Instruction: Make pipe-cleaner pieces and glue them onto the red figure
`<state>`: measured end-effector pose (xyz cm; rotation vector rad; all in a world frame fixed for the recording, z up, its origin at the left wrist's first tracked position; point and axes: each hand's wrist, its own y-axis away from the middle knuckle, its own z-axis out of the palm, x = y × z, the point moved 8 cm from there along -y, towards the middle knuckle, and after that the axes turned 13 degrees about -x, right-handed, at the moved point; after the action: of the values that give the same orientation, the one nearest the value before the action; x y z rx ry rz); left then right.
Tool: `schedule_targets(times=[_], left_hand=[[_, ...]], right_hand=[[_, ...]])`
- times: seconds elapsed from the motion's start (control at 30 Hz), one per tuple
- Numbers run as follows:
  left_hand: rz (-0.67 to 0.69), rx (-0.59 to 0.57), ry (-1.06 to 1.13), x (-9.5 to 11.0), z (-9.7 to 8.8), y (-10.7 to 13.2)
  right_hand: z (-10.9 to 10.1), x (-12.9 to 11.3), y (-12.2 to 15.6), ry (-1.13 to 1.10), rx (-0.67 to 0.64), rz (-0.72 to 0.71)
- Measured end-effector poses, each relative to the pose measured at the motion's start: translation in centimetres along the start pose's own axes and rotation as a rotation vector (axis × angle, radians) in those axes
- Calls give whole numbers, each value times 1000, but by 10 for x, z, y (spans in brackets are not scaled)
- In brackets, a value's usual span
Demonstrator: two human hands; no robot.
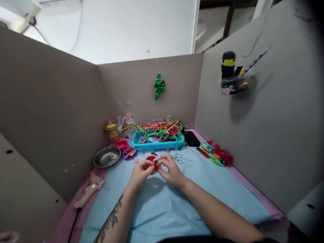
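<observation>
Over the middle of the blue cloth (157, 209), my left hand (141, 172) pinches a small red craft piece (156, 166) with bits of white, blue and orange on it. My right hand (172, 169) grips the same piece from the other side, fingertips close to those of the left. Its exact kind is too small to tell, and the fingers cover part of it. Just behind the hands lies a red patch (151, 158). A pair of scissors (180, 159) rests on the cloth to the right of it.
Behind stands a blue basket (157, 146) heaped with colourful pipe cleaners (164, 130). A metal bowl (107, 157) with white bits and a pink glue gun (89, 194) are at left. A black phone (191, 138) and colourful fuzzy crafts (215, 153) lie right. Grey panels (152, 67) enclose the table.
</observation>
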<state>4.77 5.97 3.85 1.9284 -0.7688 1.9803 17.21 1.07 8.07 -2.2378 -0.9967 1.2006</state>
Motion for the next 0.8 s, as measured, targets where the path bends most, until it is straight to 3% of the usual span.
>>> schedule_targets(times=[0.8], left_hand=[[2, -9, 10, -4, 1, -1]], right_hand=[[4, 1, 1, 30, -7, 22]])
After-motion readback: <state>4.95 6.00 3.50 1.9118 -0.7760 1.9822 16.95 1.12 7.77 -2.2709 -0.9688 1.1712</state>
